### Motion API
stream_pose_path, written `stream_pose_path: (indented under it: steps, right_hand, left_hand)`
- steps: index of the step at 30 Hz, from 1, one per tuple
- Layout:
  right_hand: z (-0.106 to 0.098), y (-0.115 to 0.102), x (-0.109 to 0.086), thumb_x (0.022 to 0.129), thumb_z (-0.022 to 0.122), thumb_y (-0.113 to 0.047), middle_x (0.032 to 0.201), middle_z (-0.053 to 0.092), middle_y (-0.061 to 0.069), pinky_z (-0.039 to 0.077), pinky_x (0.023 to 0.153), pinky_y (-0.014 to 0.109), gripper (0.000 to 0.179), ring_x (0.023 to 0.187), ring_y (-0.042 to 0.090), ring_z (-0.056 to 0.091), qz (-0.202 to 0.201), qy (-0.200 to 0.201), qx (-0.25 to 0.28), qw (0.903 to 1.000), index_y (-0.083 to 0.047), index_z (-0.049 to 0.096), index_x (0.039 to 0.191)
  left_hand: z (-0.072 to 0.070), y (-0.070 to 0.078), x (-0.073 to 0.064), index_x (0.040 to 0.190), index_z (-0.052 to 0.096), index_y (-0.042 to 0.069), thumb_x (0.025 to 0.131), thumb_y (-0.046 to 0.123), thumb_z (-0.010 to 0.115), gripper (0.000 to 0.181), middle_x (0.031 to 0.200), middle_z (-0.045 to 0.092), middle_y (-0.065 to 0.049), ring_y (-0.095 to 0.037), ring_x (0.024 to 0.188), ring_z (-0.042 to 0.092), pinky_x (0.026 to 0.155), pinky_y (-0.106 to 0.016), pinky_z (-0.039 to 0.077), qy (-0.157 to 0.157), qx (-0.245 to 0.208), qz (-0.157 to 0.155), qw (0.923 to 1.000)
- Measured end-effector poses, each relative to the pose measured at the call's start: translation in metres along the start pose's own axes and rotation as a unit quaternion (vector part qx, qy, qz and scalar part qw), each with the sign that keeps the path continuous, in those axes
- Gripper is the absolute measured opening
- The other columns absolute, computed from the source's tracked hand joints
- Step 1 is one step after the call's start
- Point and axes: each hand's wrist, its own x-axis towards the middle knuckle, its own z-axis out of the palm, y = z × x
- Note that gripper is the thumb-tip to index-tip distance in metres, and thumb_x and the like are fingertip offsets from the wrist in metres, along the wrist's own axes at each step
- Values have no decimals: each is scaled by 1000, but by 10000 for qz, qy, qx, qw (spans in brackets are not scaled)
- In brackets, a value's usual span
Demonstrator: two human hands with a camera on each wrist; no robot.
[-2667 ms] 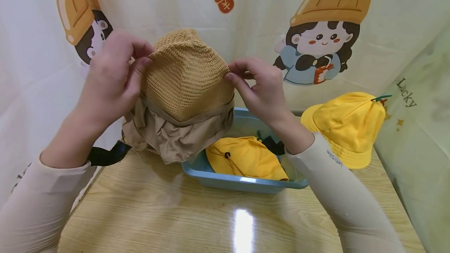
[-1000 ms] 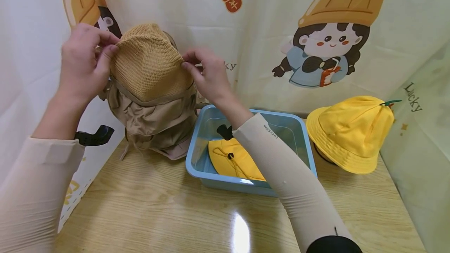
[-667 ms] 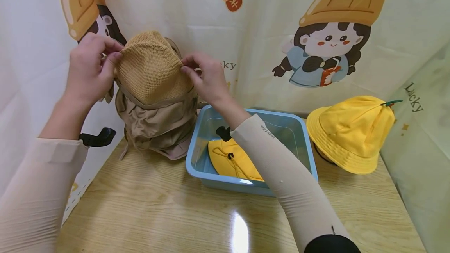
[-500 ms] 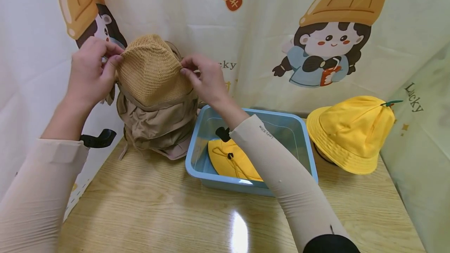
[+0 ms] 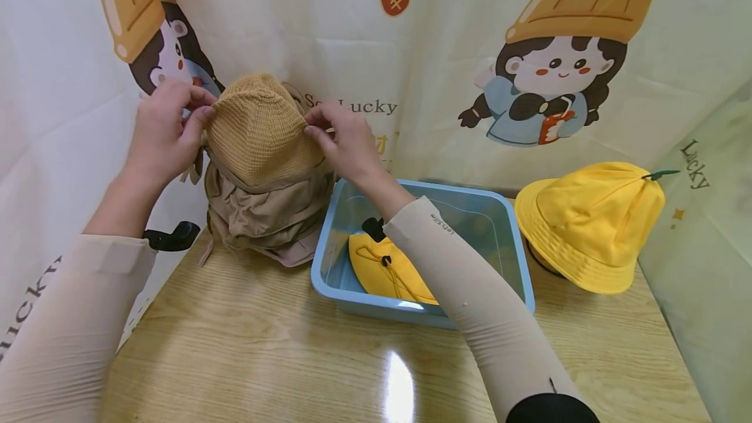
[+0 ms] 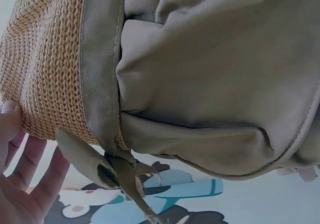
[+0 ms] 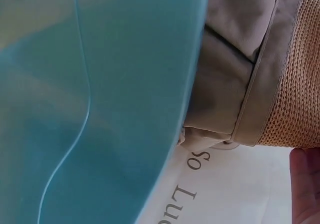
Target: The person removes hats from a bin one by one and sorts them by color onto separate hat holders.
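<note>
A sun hat with a tan woven crown and a gathered brown cloth brim stands left of the blue bin, crown up. My left hand pinches the left side of its crown between thumb and fingers. On the crown's other side, my right hand pinches the weave the same way. The left wrist view shows a cloth bow tied at the hat's band. Close beside the bin wall, the brim shows in the right wrist view. Whatever lies under the hat is hidden.
A blue plastic bin holds a yellow hat with a cord and black toggle, partly covered by my right forearm. Another yellow bucket hat with a green sprout stands to the right. A printed curtain hangs behind the wooden table.
Both hands have carried the sun hat left from in front of the bin, then lowered it beside the bin. They still pinch its crown.
</note>
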Motion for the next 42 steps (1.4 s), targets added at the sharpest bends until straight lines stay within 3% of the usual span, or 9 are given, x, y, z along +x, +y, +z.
stream_pose_path:
  steps: [11, 19, 24, 31, 35, 38, 42]
  right_hand:
    - [8, 5, 0, 96, 67, -15, 98, 70, 2, 52, 80, 14, 11, 91, 9, 64, -89, -13, -106, 9999, -7, 70, 102]
    - [13, 6, 0, 96, 66, -18, 99, 71, 1, 49, 82, 15, 12, 90, 9, 64, 178, -169, -323, 9992, -8, 70, 103]
    - [18, 9, -2, 96, 66, -19, 100, 70, 1, 49, 81, 17, 12, 90, 9, 62, 328, -225, -456, 9982, -9, 69, 103]
    - [22, 11, -4, 97, 66, -20, 103, 69, 0, 49, 82, 17, 14, 93, 9, 63, 579, -392, -384, 9968, -10, 69, 106]
    - [18, 10, -2, 98, 65, -21, 108, 69, 3, 51, 84, 19, 21, 96, 10, 65, 785, -358, 385, 9955, -9, 66, 115]
    - [13, 7, 3, 100, 61, -31, 121, 66, 3, 50, 92, 23, 34, 108, 11, 62, 941, -357, 944, 9904, -13, 61, 129]
    - [8, -1, 15, 101, 50, -49, 148, 48, -9, 37, 108, 26, 51, 133, 4, 45, 973, -789, 901, 9880, -32, 45, 149]
  left_hand:
    - [5, -6, -7, 108, 63, -7, 101, 6, 54, 18, 97, 56, -21, -18, 86, 44, 71, -23, 32, -154, -37, -315, 9994]
    - [10, -13, -13, 108, 63, -7, 100, 5, 54, 17, 95, 56, -22, -21, 85, 45, 72, -24, 32, -193, -130, -365, 9991]
    - [15, -17, -20, 110, 62, -5, 101, 7, 54, 18, 98, 57, -20, -18, 87, 43, 72, -23, 33, -352, -233, -634, 9971]
    - [23, -19, -27, 110, 61, -7, 100, 6, 54, 18, 99, 57, -23, -19, 88, 47, 73, -20, 34, -118, -433, -445, 9980]
    - [27, -10, -30, 125, 58, -2, 101, 30, 55, 40, 116, 55, -22, -24, 101, 51, 82, -22, 37, 18, -741, -535, 9958]
    - [31, 0, -29, 143, 47, 9, 92, 57, 60, 71, 137, 48, -20, -30, 124, 46, 101, -38, 36, -8, -777, -353, 9964]
    - [37, 10, -25, 154, 31, 19, 77, 72, 66, 99, 157, 29, -17, -36, 144, 28, 113, -62, 27, -278, -374, 86, 9989]
